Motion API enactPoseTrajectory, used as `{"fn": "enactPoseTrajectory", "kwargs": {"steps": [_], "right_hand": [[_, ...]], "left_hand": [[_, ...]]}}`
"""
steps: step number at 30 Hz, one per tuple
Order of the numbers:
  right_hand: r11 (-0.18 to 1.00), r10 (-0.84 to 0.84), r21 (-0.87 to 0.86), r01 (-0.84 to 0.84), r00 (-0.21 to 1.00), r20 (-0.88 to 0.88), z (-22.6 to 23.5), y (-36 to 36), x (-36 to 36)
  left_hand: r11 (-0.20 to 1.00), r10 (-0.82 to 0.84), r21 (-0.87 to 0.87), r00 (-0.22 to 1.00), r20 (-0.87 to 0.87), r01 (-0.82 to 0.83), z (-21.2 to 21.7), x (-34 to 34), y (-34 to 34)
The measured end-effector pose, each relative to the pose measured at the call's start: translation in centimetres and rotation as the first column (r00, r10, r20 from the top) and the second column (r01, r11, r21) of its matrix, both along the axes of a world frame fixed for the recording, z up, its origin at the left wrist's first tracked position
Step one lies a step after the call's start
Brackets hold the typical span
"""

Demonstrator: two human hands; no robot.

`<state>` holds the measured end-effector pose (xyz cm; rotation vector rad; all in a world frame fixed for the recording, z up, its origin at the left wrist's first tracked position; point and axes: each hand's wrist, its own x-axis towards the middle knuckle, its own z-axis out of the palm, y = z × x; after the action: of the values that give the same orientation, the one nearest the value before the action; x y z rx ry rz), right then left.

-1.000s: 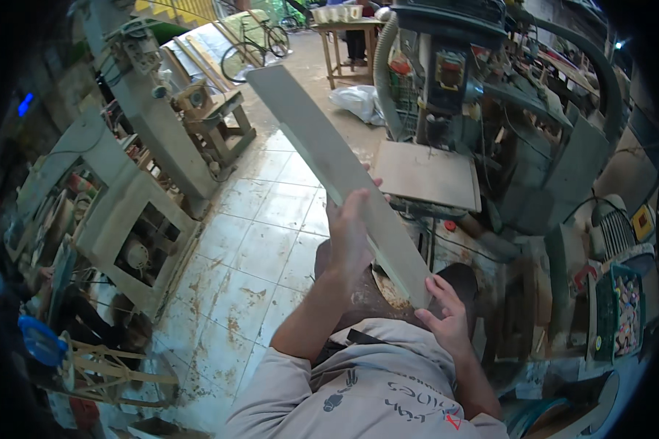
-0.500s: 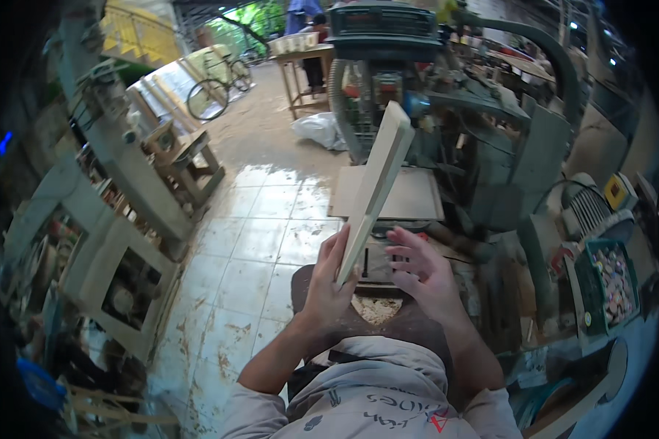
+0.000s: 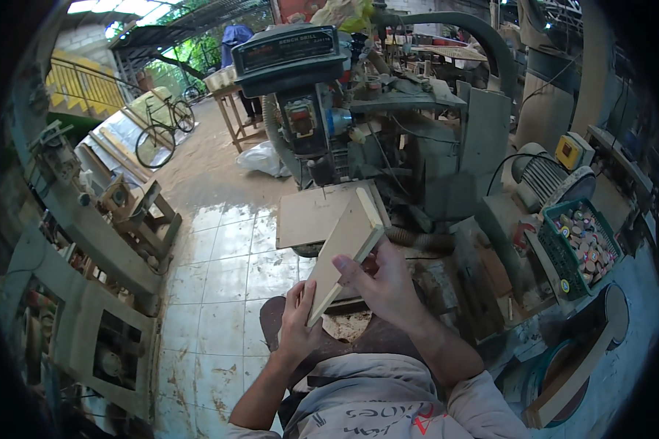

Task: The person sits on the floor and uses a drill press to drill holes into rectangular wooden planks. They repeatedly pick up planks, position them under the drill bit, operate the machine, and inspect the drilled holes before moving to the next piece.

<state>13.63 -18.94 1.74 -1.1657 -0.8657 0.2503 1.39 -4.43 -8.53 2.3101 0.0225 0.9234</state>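
Note:
A flat, pale wooden board (image 3: pixel 346 238) is held tilted in front of my body, its far end higher than its near end. My left hand (image 3: pixel 299 325) grips the lower left end, fingers wrapped over the edge. On the right edge, my right hand (image 3: pixel 386 289) has its thumb on top and its fingers behind the board, partly hidden. Just beyond stands a bench drill (image 3: pixel 289 62) with a dark head. Its flat work board (image 3: pixel 300 218) lies under the chuck, partly covered by the wooden board I hold.
At right sit a green basket (image 3: pixel 548 238) of small round pieces and a grey motor (image 3: pixel 538 175) with a yellow switch box (image 3: pixel 575 151). A dusty machine cabinet (image 3: pixel 110 351) stands left. A bicycle (image 3: pixel 156 145) and a white bag (image 3: pixel 265 159) are farther off on the floor.
My right hand, open and apart from the board before, now grips its right edge. The board has been lowered and turned to show its broad face. My view has swung right.

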Motion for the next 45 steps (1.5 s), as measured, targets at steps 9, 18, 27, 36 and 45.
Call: {"fn": "enactPoseTrajectory", "kwargs": {"steps": [9,18,27,36,45], "right_hand": [[0.997,-0.080,-0.005,0.082,0.958,-0.277,-4.2,1.6,2.7],[0.999,-0.044,-0.042,0.024,0.803,-0.595,-12.3,5.1,8.1],[0.875,0.052,-0.308,-0.373,0.705,-0.707,-12.7,9.5,12.1],[0.925,-0.164,-0.378,0.046,0.944,-0.287,-5.9,9.0,22.9],[0.949,-0.174,0.272,0.161,0.984,0.026,13.8,15.1,38.8]], "left_hand": [[0.920,0.235,0.346,0.965,-0.113,-0.184,-0.6,-0.1,2.4],[0.939,0.303,0.312,0.784,-0.541,-0.147,-0.2,-2.3,6.7],[0.893,0.291,0.444,0.847,-0.446,-0.073,-2.4,-0.8,13.3],[0.805,0.394,0.590,0.800,-0.452,-0.062,-1.7,3.0,19.1],[0.821,0.352,0.570,0.808,-0.472,-0.024,-1.6,5.5,21.6]]}}
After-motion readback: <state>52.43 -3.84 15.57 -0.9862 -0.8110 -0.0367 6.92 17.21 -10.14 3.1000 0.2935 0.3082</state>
